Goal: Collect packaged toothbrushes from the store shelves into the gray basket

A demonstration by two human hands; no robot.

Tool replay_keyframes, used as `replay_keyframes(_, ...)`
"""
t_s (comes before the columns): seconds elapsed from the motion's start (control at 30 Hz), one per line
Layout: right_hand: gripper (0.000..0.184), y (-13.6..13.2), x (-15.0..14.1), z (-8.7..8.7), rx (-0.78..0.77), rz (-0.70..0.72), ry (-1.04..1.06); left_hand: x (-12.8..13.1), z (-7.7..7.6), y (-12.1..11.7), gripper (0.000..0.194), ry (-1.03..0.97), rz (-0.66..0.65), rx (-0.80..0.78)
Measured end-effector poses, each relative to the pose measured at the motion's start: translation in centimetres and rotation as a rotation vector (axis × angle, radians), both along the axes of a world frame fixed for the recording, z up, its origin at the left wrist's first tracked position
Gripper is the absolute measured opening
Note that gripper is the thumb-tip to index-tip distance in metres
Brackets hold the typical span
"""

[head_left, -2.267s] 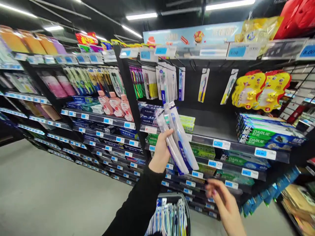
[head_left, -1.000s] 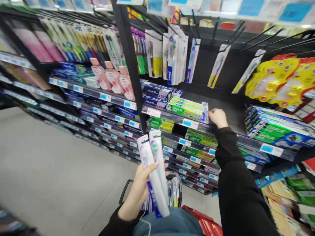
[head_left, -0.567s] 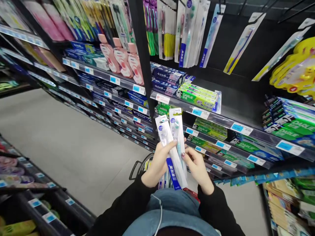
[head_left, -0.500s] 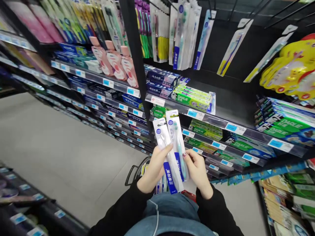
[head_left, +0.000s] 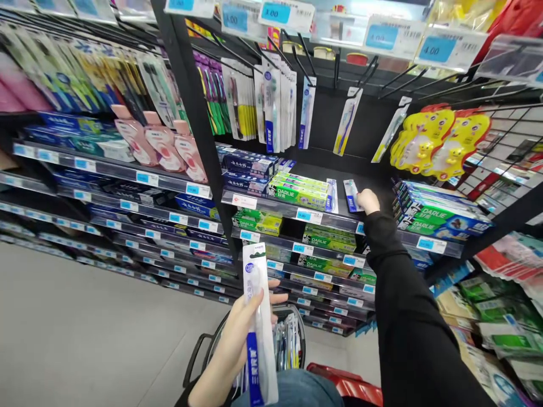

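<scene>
A packaged toothbrush (head_left: pixel 263 362) in a white and blue blister card stands nearly upright in my left hand (head_left: pixel 237 325). The thumb presses on its front, and the other fingers lie behind it, partly hidden. My right hand (head_left: pixel 368 200) is stretched out to the shelf, its fingers curled at the end of a second packaged toothbrush (head_left: pixel 350 194). That pack lies on the shelf surface, right of the green toothpaste boxes (head_left: pixel 301 191). Another blister pack (head_left: pixel 331 195) leans against those boxes.
Packaged toothbrushes (head_left: pixel 278 102) hang on hooks above the shelf (head_left: pixel 280 212). Yellow packs (head_left: pixel 441 141) and stacked toothpaste boxes (head_left: pixel 441 210) are at the right. Below my left hand stands a basket (head_left: pixel 302 333) holding several packs, near a red object (head_left: pixel 348 384) on the floor.
My right hand has gone from the front of my body to the shelf, taking one toothbrush pack there. My left hand keeps the other pack, now lower. The view has shifted upward.
</scene>
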State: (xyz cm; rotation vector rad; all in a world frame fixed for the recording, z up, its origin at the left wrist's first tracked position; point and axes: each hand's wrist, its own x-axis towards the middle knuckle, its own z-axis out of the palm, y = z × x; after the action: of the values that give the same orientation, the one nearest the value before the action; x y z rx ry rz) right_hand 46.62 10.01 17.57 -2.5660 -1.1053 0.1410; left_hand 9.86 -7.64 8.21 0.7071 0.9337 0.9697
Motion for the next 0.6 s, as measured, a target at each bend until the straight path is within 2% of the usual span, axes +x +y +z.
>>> replay_keyframes(0.13,0.035,0.8,-1.2,-0.4,-0.107,-0.003,0.004,-0.7,-0.1,-0.2,0.052,-0.002,0.041,0.010)
replay_keyframes(0.27,0.036,1.0,-1.7,-0.1,-0.204,0.087,-0.003,-1.1,-0.6,0.0,0.051,-0.020,0.073,0.017)
replay_keyframes(0.37,0.037,1.3,-1.7,0.2,-0.237,0.142,-0.039,-1.0,-0.9,0.2,0.049,-0.030,0.058,0.013)
replay_keyframes(0.47,0.035,0.9,-1.4,0.7,-0.248,0.140,-0.082,-0.8,-0.8,0.2,0.047,-0.051,0.057,-0.023)
replay_keyframes(0.53,0.033,-0.7,-1.4,1.1,-0.114,0.105,-0.148,-0.5,-0.4,0.3,0.047,-0.059,0.069,-0.038)
replay_keyframes(0.6,0.034,-3.7,-2.2,1.0,0.166,0.133,-0.177,-0.1,0.0,0.5,0.045,-0.064,0.083,-0.013)
